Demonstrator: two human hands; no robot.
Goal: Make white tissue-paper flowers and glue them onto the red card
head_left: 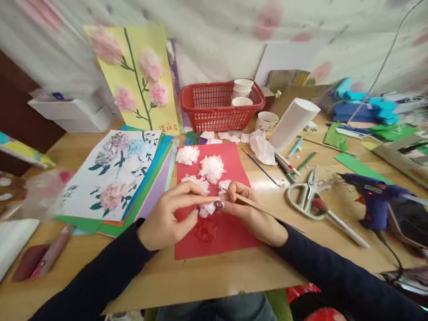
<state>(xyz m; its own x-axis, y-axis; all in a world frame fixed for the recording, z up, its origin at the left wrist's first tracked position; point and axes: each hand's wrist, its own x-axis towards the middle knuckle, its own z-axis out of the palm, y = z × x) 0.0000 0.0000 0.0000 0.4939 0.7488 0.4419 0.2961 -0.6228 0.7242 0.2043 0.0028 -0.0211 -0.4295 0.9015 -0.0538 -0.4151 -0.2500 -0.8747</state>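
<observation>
The left hand (170, 216) and right hand (256, 218) meet over the red sheet (234, 243), the right pinching a thin wooden stick (264, 207) whose far end fades against the surface (160, 285), while I cannot tell whether the left grips anything. Their fingers partly cover the lower white paper petals (206, 209), just above a blurred red ring-like patch (205, 229); farther out, scissors (307, 196) lie right, and a glue gun (371, 194) has its cord running out of view.
</observation>
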